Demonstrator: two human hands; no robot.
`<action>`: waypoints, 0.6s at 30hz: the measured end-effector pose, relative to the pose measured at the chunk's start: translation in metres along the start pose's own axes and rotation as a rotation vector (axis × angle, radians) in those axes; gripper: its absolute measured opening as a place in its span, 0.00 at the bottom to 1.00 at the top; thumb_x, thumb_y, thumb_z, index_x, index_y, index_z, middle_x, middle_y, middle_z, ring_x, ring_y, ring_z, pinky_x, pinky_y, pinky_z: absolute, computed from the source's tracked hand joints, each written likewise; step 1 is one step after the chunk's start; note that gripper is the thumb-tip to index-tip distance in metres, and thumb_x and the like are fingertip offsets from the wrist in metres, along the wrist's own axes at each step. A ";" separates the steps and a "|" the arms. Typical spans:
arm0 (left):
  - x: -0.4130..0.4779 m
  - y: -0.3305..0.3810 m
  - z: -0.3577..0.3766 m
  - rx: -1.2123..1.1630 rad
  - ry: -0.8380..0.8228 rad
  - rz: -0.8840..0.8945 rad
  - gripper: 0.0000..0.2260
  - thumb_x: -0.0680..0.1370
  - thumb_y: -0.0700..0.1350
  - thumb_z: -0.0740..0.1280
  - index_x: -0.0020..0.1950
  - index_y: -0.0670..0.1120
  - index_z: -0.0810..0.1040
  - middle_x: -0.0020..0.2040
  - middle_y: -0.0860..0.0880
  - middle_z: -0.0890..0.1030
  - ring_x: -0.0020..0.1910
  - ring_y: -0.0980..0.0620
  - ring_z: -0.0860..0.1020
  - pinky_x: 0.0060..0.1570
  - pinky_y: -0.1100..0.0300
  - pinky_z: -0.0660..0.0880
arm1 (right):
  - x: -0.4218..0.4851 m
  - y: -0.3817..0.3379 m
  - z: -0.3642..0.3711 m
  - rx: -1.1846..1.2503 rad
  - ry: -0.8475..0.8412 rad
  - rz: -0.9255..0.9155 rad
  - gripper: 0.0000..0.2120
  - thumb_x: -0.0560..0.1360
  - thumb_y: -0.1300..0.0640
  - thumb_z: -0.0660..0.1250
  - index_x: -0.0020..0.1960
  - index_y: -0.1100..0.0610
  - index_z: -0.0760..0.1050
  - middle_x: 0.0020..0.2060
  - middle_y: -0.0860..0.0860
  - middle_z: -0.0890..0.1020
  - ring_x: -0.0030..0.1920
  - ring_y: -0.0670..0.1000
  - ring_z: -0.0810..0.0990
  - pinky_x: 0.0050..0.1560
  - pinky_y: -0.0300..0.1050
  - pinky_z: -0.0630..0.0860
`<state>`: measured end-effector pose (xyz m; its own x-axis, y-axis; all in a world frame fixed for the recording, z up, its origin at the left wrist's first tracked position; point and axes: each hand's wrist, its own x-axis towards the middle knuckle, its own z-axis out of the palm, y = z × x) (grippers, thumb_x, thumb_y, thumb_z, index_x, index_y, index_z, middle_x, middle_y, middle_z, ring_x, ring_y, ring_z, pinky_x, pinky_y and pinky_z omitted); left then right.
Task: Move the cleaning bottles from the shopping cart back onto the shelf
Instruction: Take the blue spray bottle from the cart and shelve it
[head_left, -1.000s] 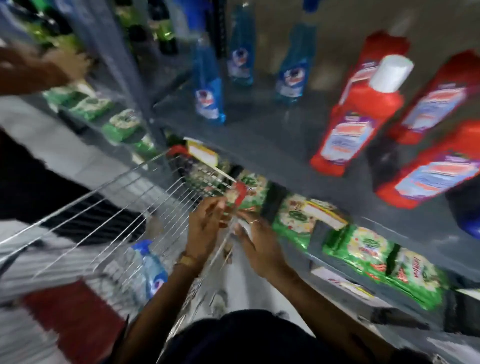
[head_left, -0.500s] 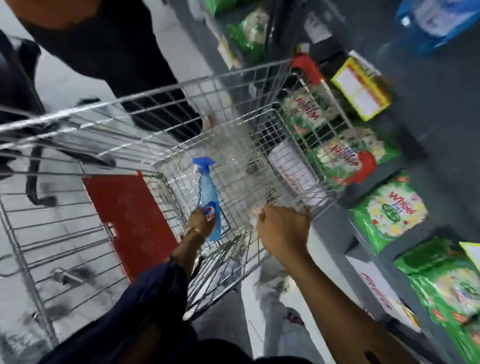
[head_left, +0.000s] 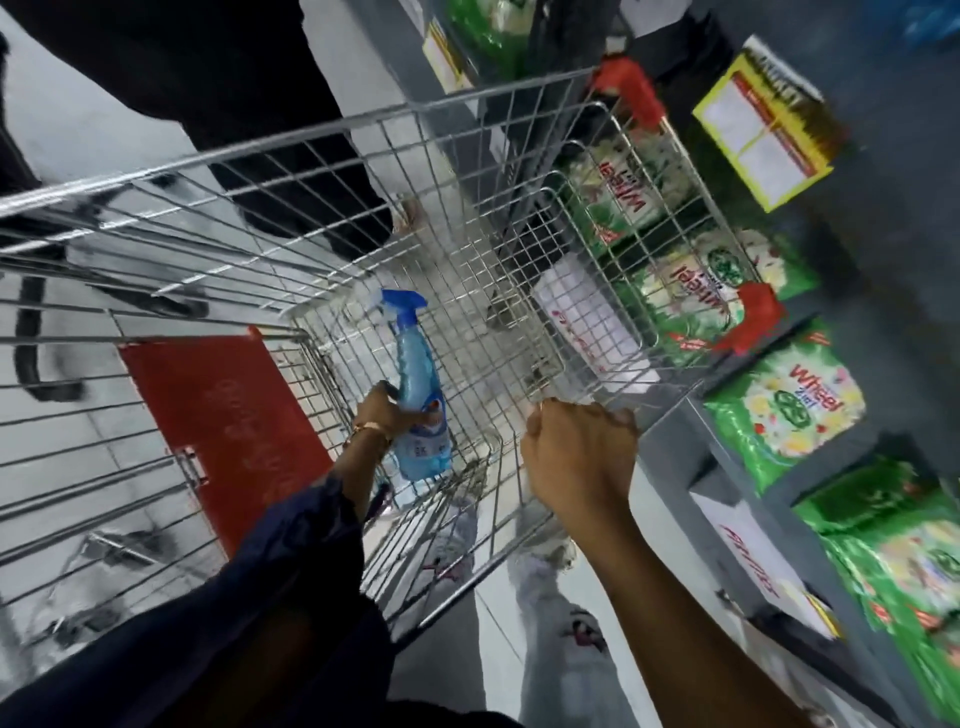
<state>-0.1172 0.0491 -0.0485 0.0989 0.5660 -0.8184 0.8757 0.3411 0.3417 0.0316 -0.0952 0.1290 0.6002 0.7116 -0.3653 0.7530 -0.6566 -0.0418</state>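
A blue spray bottle (head_left: 415, 384) with a blue trigger head stands inside the wire shopping cart (head_left: 332, 130), near its left inner wall. My left hand (head_left: 385, 415) reaches down into the cart and is closed around the bottle's lower half. My right hand (head_left: 579, 457) is clenched on the cart's near rim. The grey shelf (head_left: 670, 431) runs along the right side, close against the cart.
Green detergent packs (head_left: 784, 400) fill the lower shelf on the right. A yellow price tag (head_left: 763, 124) hangs from a shelf edge above. A person in dark clothing (head_left: 218, 78) stands beyond the cart. A red flap (head_left: 223, 426) lies at the cart's left. White floor shows below.
The view swung from the shelf down into the cart. My left hand went from the cart rim down to the blue bottle and closed on it. My right hand stayed on the rim.
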 end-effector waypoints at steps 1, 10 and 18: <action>-0.007 0.005 -0.003 -0.020 -0.024 0.018 0.31 0.61 0.47 0.81 0.58 0.42 0.72 0.58 0.40 0.80 0.51 0.43 0.80 0.50 0.49 0.80 | -0.001 -0.001 0.000 0.010 0.022 0.003 0.11 0.74 0.53 0.60 0.40 0.55 0.78 0.33 0.54 0.84 0.35 0.55 0.78 0.43 0.49 0.64; -0.139 0.094 -0.055 -0.507 -0.156 0.465 0.12 0.68 0.36 0.75 0.46 0.46 0.78 0.39 0.46 0.86 0.30 0.55 0.83 0.31 0.60 0.79 | -0.019 0.013 -0.024 0.796 0.152 -0.068 0.22 0.79 0.56 0.59 0.72 0.54 0.60 0.68 0.55 0.73 0.62 0.55 0.75 0.61 0.52 0.73; -0.275 0.151 -0.057 -0.502 -0.484 0.790 0.17 0.67 0.44 0.72 0.55 0.45 0.81 0.43 0.49 0.88 0.38 0.54 0.84 0.32 0.66 0.78 | -0.079 0.070 -0.103 1.707 -0.081 0.101 0.10 0.76 0.53 0.63 0.53 0.54 0.79 0.44 0.49 0.87 0.46 0.49 0.85 0.39 0.40 0.80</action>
<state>-0.0397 -0.0122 0.2544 0.8312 0.4410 -0.3387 0.1943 0.3404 0.9200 0.0645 -0.1716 0.2505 0.5694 0.6750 -0.4692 -0.4364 -0.2354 -0.8684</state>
